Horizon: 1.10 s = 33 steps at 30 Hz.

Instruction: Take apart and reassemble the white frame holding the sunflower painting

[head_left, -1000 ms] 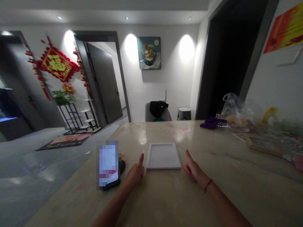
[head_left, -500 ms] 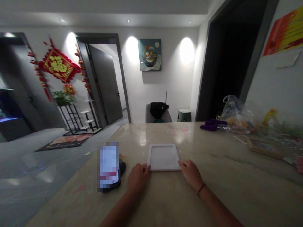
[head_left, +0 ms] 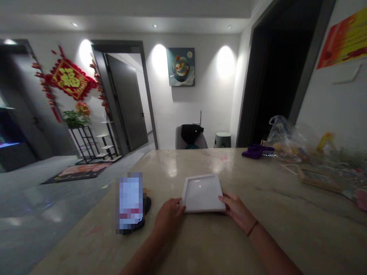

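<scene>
A white picture frame (head_left: 203,193) with a raised rim is in front of me, tilted slightly with its right side a little off the table. My left hand (head_left: 169,214) pinches its near left corner, the thumb on the rim and the other fingers partly hidden beside it. At the near right corner, my right hand (head_left: 235,208) grips the frame with the thumb on top and fingers underneath. A red cord circles my right wrist. Left of my left hand, a phone (head_left: 131,200) with a blurred, lit screen leans on a dark stand.
The stone-topped table (head_left: 275,236) spreads around the frame. Toward the right lie a wooden frame (head_left: 318,179), a clear plastic bag (head_left: 286,137) and a purple cloth item (head_left: 257,151). Beyond the far edge stand a chair (head_left: 179,139) with dark clothing and a grey stool (head_left: 222,139).
The white picture frame has shifted right and its right side has risen. My right hand has moved right with it, fingers now under the edge. My left hand stays at the left corner.
</scene>
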Available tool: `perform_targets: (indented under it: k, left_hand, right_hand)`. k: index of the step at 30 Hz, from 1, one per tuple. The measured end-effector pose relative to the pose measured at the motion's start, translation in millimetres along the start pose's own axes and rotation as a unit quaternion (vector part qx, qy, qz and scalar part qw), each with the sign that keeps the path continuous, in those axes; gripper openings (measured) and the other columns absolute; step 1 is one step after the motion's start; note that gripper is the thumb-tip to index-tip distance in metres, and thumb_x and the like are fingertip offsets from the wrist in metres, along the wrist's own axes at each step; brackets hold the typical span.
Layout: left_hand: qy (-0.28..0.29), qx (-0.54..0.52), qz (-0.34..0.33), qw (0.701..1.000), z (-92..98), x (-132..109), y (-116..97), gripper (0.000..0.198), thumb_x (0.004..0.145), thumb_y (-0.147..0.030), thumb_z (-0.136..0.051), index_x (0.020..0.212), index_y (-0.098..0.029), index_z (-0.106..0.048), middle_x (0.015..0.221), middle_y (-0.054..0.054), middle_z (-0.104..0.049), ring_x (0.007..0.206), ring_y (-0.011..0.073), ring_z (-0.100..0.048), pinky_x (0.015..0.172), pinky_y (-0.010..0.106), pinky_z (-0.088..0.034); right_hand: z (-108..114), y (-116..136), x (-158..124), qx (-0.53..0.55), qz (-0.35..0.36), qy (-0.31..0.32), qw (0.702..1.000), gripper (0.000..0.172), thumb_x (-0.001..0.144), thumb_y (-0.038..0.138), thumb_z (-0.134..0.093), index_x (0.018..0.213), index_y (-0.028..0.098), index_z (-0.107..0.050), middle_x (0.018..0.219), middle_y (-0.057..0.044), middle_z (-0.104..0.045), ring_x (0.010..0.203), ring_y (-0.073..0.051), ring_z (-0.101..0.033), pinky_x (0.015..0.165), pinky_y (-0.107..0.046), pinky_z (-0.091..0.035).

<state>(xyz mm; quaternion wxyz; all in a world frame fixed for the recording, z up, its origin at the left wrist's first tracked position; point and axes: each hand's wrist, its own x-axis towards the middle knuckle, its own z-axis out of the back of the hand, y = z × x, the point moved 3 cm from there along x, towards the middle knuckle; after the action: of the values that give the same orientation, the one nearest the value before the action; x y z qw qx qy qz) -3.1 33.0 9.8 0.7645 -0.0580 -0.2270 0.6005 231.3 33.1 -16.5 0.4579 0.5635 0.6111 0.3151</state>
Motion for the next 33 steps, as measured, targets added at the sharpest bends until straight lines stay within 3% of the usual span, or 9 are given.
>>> perform_targets:
  k: [5,9,17,21,25,29,33]
  left_hand:
    - [-0.089,0.059,-0.243,0.964,-1.9,-6.5,-18.8,0.032,0.076,-0.035,-0.056,0.107,-0.027,-0.059,0.112,0.005,-0.061,0.104,0.0211,-0.055,0.091,0.040,-0.042]
    - [-0.126,0.092,-0.332,0.930,-2.2,-11.5,-28.7,0.032,0.082,-0.026,-0.049,0.114,-0.026,-0.054,0.115,0.005,-0.060,0.105,0.0189,-0.056,0.090,0.038,-0.045]
    - [-0.118,0.063,-0.321,0.938,10.8,-9.5,-23.5,0.028,0.084,-0.026,-0.045,0.109,-0.028,-0.058,0.103,0.003,-0.067,0.093,0.0163,-0.062,0.079,0.029,-0.051]
    - [-0.106,0.048,-0.310,0.944,13.1,-9.2,-23.7,0.028,0.083,-0.023,-0.047,0.108,-0.027,-0.059,0.099,0.004,-0.068,0.088,0.0166,-0.064,0.074,0.027,-0.052]
    - [-0.105,0.048,-0.300,0.947,14.2,-9.9,-25.8,0.028,0.082,-0.021,-0.048,0.106,-0.025,-0.061,0.095,0.005,-0.069,0.084,0.0165,-0.064,0.069,0.027,-0.051]
    - [-0.104,0.042,-0.286,0.952,14.2,-10.8,-27.4,0.025,0.082,-0.021,-0.047,0.101,-0.024,-0.062,0.090,0.005,-0.070,0.079,0.0157,-0.064,0.066,0.025,-0.051]
    - [-0.133,0.025,-0.277,0.951,17.0,-11.1,-27.2,0.024,0.081,-0.022,-0.048,0.099,-0.024,-0.063,0.088,0.004,-0.069,0.075,0.0142,-0.064,0.064,0.024,-0.051]
  right_hand:
    - [-12.1,2.5,-7.4,0.040,0.019,0.020,0.999,0.034,0.053,0.023,-0.071,0.083,0.017,-0.056,0.075,-0.002,-0.069,0.063,-0.017,-0.062,0.057,-0.028,-0.049]
    - [-25.8,6.4,-15.8,0.075,0.027,0.058,0.995,0.037,0.052,0.021,-0.071,0.084,0.017,-0.054,0.074,-0.002,-0.069,0.066,-0.018,-0.063,0.061,-0.029,-0.049]
    - [-36.7,8.9,-22.6,0.084,0.037,0.101,0.991,0.038,0.055,0.026,-0.073,0.087,0.018,-0.055,0.083,-0.002,-0.068,0.076,-0.018,-0.063,0.071,-0.032,-0.049]
    - [-32.2,4.2,-15.6,0.011,0.061,0.098,0.993,0.033,0.060,0.039,-0.070,0.082,0.017,-0.058,0.070,0.001,-0.065,0.063,-0.015,-0.060,0.057,-0.027,-0.047]
    - [-21.2,-3.3,-3.7,-0.044,0.087,0.060,0.993,0.037,0.064,0.052,-0.061,0.066,0.016,-0.058,0.051,0.002,-0.058,0.043,-0.010,-0.051,0.040,-0.021,-0.036]
    - [-9.2,-6.7,5.1,-0.052,0.096,0.018,0.994,0.040,0.063,0.054,-0.059,0.068,0.014,-0.061,0.056,-0.001,-0.061,0.041,-0.009,-0.049,0.038,-0.021,-0.034]
    - [2.3,-4.5,8.5,-0.048,0.108,-0.067,0.991,0.034,0.060,0.049,-0.060,0.061,0.015,-0.061,0.059,-0.003,-0.063,0.044,-0.010,-0.051,0.040,-0.022,-0.038]
